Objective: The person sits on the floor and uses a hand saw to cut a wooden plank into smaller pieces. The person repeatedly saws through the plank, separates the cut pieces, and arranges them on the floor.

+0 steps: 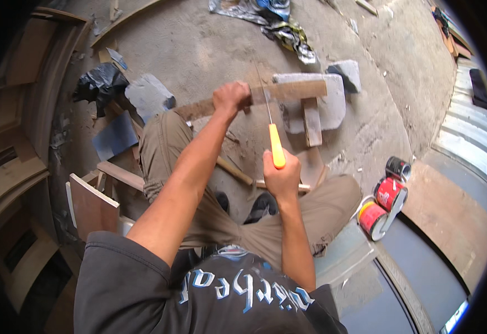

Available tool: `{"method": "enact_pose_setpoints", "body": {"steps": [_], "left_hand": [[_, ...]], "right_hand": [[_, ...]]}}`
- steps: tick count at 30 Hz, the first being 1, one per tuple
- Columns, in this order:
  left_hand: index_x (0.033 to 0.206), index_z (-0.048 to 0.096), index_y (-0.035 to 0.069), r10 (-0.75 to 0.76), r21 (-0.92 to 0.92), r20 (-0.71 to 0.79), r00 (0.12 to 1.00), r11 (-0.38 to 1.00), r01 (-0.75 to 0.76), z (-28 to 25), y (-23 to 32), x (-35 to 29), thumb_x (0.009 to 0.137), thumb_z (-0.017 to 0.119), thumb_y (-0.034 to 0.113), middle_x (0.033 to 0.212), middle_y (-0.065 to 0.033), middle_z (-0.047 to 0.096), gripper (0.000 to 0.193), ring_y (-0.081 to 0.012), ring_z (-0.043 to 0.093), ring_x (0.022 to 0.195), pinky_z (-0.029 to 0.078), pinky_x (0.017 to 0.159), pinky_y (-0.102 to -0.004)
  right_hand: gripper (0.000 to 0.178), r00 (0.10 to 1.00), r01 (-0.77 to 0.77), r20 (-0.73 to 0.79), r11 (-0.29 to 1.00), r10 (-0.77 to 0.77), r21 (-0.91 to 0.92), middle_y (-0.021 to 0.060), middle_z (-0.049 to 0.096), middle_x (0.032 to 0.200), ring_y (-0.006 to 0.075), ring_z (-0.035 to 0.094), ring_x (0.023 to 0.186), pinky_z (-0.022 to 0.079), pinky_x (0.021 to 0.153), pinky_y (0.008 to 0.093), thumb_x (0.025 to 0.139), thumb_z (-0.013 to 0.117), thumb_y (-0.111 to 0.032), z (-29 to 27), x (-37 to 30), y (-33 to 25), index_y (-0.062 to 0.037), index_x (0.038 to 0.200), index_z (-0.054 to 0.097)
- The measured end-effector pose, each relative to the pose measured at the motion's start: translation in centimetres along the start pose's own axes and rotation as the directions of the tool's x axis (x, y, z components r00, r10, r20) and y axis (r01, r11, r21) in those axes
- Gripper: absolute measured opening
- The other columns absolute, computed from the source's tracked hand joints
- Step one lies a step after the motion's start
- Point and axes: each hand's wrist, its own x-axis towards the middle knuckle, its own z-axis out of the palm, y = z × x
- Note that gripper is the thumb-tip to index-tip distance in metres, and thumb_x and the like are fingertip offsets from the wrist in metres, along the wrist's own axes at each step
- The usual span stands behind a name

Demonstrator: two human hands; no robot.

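Note:
My left hand (232, 96) is closed around a long wooden plank (302, 89) and presses down on it. The plank's right end lies over a pale stone block (335, 108), with a short wood piece (311, 122) beneath it; its left end reaches toward my left knee. In my right hand (283, 175) is a hand saw with an orange-yellow handle (276, 143). Its thin blade, seen nearly edge-on, crosses the plank just right of my left hand. How deep it sits in the wood I cannot tell.
Three cans stand by my right knee, among them a red can (389, 193). Below my hands lies a wooden stick (234, 170). Grey stones (149, 96), a black plastic bag (100, 83) and crumpled wrappers (293, 39) litter the ground. Wooden frames (18, 178) stack up at left.

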Motion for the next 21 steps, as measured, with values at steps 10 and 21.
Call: {"method": "enact_pose_setpoints", "body": {"steps": [10,21], "left_hand": [[0.085,0.074,-0.002,0.001,0.040,-0.048,0.999,0.999,0.001,-0.7,0.5,0.1,0.091,0.036,0.039,0.087,-0.0296,0.068,0.056,-0.0459,0.069,0.085,0.054,0.076,-0.0512],[0.083,0.075,-0.001,-0.035,0.035,-0.072,0.997,0.999,0.038,-0.8,-0.4,-0.1,0.090,0.039,0.037,0.085,-0.0272,0.069,0.053,-0.0424,0.070,0.081,0.055,0.074,-0.0502]], "right_hand": [[0.021,1.000,0.011,0.007,1.000,-0.011,-0.015,0.0207,0.059,0.062,0.0369,0.060,0.056,0.045,0.053,0.0413,0.086,0.062,-0.015,0.0,0.2,1.3,0.0000,0.071,0.059],[0.020,0.985,0.158,-0.050,0.983,-0.163,-0.095,0.0173,0.055,0.056,0.0336,0.056,0.049,0.043,0.049,0.0403,0.085,0.063,-0.009,-0.9,-3.2,2.4,0.0027,0.071,0.056]]}}
